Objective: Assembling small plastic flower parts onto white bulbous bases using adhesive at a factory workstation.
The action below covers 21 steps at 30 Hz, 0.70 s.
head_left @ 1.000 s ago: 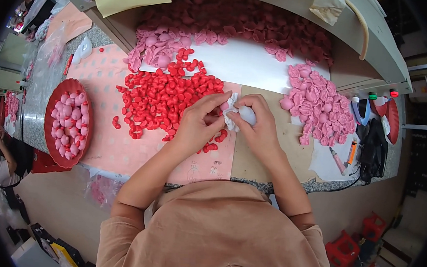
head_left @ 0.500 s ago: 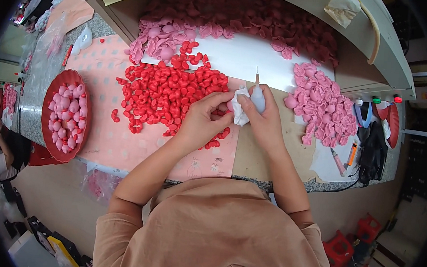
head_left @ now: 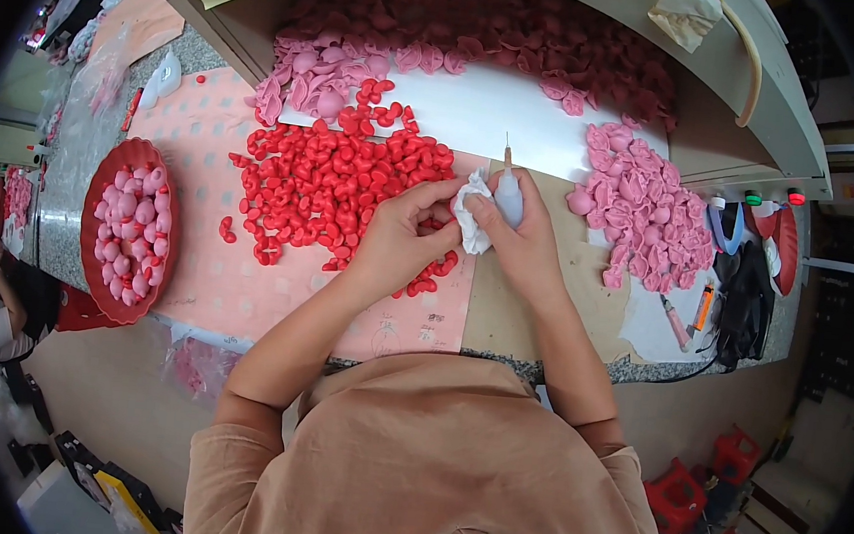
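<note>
My left hand is closed, fingertips pinched on a small pink piece that is mostly hidden behind the fingers and a tissue. Against it, my right hand grips a crumpled white tissue under the thumb. The same hand also holds a translucent squeeze bottle whose thin needle tip points up and away from me. Both hands meet above the table's middle, beside a heap of glossy red rounded pieces. To the right lies a pile of pink petal-like shells.
A red scalloped bowl at the left holds pink balls with red parts. More pink shells fill the open-fronted grey cabinet at the back. A white bottle, a glue tube and an orange cutter lie around.
The tissue and the squeeze bottle have shifted slightly left with my right hand, and the tissue now covers more of the pink piece. My left hand stays nearly in place.
</note>
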{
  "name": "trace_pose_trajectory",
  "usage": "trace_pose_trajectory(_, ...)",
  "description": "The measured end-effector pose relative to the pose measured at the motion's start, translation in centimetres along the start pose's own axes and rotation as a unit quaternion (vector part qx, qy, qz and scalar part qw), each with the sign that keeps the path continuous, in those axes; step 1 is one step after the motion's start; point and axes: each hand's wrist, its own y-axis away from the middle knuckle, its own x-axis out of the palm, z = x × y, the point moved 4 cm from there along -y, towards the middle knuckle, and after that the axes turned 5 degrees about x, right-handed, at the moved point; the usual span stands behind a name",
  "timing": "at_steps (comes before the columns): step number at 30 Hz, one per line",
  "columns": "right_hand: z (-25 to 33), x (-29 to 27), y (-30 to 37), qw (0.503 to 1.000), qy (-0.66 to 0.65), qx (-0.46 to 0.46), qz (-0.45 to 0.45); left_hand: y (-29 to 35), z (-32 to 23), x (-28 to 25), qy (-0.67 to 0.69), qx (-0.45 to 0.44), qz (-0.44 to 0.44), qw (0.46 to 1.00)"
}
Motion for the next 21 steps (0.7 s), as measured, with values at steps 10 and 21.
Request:
trace_pose_trajectory(10,1.2,-2.3,-0.2,0.996,-0.006,0.000,-0.084,0.1,-0.1,0.5,0.044,0.006,0.022,0.999)
trace_pose_trajectory(21,-0.1,-6.0,1.4,0.969,0.198,-0.045,-0.143,-0.5,-0.3,-0.1,0.163,-0.035,0.017,0.986)
